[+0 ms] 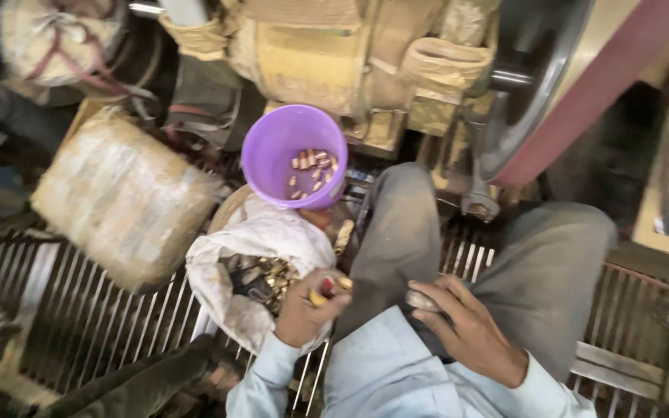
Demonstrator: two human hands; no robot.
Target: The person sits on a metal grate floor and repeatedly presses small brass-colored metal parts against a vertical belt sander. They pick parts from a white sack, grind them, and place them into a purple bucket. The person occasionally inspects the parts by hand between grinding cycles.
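The left hand [303, 306] grips a few small brass pieces [325, 290] just beside the open white sack [261, 240], purple bucket [294, 155] beyond it, while the right hand [466, 329] pinches a grey lump [420, 300] on the thigh.

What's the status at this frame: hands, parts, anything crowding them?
Left hand shut on small brass pieces over the open white sack. Right hand on the thigh, fingers curled, grip unclear. Purple bucket beyond the sack holds a few pieces.

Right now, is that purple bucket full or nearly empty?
Nearly empty. The purple bucket stands upright, and only a scatter of small brass pieces lies on its bottom, with bare purple wall above them.
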